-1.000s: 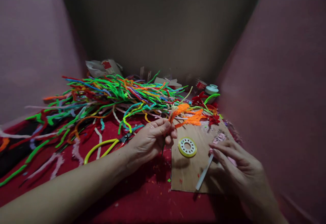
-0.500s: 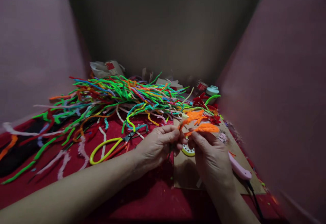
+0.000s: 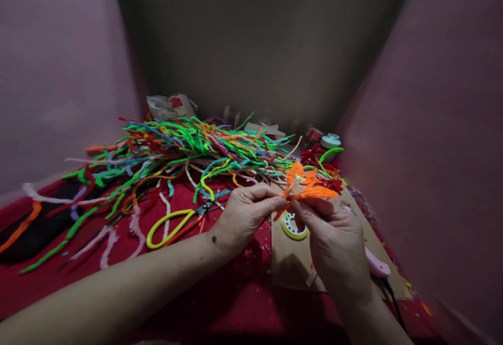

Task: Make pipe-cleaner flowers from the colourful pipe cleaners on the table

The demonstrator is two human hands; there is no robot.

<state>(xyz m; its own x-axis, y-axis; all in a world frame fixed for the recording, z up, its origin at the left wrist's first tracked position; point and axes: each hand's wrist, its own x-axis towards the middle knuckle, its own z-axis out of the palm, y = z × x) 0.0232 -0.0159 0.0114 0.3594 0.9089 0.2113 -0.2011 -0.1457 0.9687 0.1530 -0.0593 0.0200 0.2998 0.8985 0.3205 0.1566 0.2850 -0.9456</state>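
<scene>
A left wall (image 3: 58, 73) and a right wall (image 3: 451, 125), both dull pink, are closing in from either side and slanting inward in the wide view. Between them a plain grey-brown back panel (image 3: 267, 36) is filling the middle, bare and unmarked. A red cloth (image 3: 236, 303) is covering the surface below, flecked with tiny scraps. Dim light is falling mostly on the middle of the cloth, while the near edge is sinking into shadow.

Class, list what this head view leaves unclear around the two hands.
Head view: lower part of the orange pipe-cleaner flower, hidden by the left hand and right hand pinching it.
Head view: yellow ring, partly behind the right hand.
Head view: pink tool, mostly under the right wrist.
Head view: packet at the back, print too small.
</scene>
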